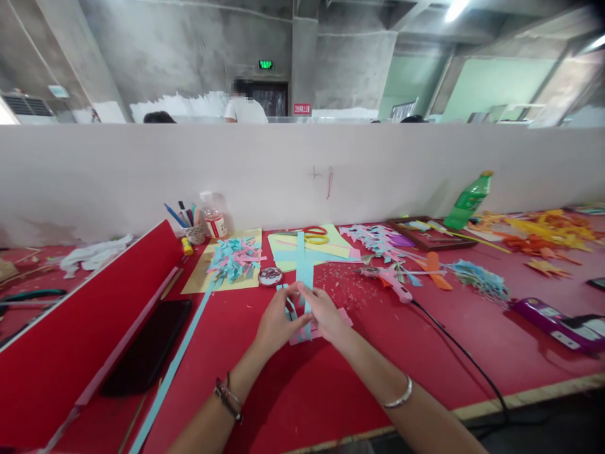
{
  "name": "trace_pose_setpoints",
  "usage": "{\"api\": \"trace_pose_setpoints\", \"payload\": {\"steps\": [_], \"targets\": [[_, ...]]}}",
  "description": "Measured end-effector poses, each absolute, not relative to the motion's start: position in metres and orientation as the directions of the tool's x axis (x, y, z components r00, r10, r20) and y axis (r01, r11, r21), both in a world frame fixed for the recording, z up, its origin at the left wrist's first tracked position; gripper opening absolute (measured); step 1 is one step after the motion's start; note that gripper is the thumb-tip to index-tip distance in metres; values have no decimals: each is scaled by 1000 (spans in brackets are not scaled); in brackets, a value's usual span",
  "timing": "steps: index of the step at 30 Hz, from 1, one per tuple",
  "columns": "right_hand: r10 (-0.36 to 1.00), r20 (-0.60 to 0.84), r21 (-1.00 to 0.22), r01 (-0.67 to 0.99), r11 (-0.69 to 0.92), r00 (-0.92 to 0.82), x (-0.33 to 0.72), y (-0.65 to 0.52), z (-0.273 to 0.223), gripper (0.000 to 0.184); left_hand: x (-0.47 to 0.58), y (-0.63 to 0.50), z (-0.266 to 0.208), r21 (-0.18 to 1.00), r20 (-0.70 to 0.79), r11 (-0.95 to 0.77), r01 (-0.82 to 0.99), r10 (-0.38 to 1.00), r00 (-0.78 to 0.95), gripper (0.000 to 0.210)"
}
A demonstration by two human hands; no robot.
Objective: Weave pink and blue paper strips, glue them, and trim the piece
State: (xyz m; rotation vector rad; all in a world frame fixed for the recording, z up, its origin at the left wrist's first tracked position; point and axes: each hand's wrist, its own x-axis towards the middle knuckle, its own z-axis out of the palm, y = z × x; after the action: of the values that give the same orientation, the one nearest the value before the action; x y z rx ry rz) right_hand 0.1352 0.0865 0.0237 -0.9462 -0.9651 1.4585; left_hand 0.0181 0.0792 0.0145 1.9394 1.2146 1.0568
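Both of my hands meet over the red table [378, 353], fingers pinched around a light blue paper strip [305, 268]. My left hand [276, 318] grips it from the left, with folded blue paper showing between thumb and fingers. From the right, my right hand [324, 312] pinches the same strip near its lower part. The strip's upper end stretches away over the yellow paper sheets [278, 243]. Below my fingers lies pink paper [299, 337], partly covered by my hands. Just beyond are a round tin [270, 276] and scissors [316, 236] with red and yellow handles.
A pink glue gun [387, 277] with a black cord lies to the right. Blue and pink paper pieces [236, 258] are heaped at the left. A phone [146, 347] rests beside a red board [94, 302]. A green bottle [467, 202] leans near the white partition [189, 157].
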Motion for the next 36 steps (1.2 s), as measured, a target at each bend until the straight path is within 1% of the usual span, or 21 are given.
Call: {"api": "trace_pose_setpoints", "payload": {"steps": [2,3,7,9,11,13,14,16,18,20,23,25,28,32,36], "targets": [[996,-35,-937,-344,-63,-87,132,83,25,34,17,79,16,794,312,-400,457,914,259,47],[995,-28,-938,-342,-59,-96,131,82,26,34,16,79,17,800,300,-407,442,908,292,45],[995,-8,-943,-329,-42,-104,128,80,27,36,16,77,19,839,249,-404,365,880,404,22],[992,-25,-944,-325,-64,-121,130,82,25,39,16,76,19,856,219,-381,349,879,424,25],[979,-34,-945,-313,-96,-200,134,85,24,40,16,77,18,880,188,-342,330,889,418,31],[962,10,-956,-286,-71,-272,138,89,22,36,16,78,16,909,170,-290,300,914,368,36],[959,41,-963,-266,-37,-281,140,91,21,32,15,79,16,921,161,-265,285,927,340,38],[965,105,-978,-203,55,-242,143,95,19,24,15,81,16,936,147,-231,264,941,304,41],[973,138,-984,-134,115,-183,144,97,17,22,15,81,17,942,134,-216,257,943,305,43],[981,131,-987,-115,115,-146,146,98,16,25,15,79,19,959,103,-184,217,935,339,45],[990,95,-985,-153,78,-106,146,98,15,29,17,76,20,996,-3,-36,80,901,434,48],[994,86,-983,-171,73,-72,146,98,14,30,18,74,18,997,-65,78,-5,864,500,49],[996,87,-981,-176,83,-17,146,99,11,29,20,73,15,981,-110,183,-73,815,570,50],[993,96,-981,-161,105,63,148,100,7,30,22,72,14,968,-122,234,-95,763,635,49],[982,113,-980,-146,136,154,150,103,5,30,24,69,18,967,-134,244,-77,741,658,45]]}}
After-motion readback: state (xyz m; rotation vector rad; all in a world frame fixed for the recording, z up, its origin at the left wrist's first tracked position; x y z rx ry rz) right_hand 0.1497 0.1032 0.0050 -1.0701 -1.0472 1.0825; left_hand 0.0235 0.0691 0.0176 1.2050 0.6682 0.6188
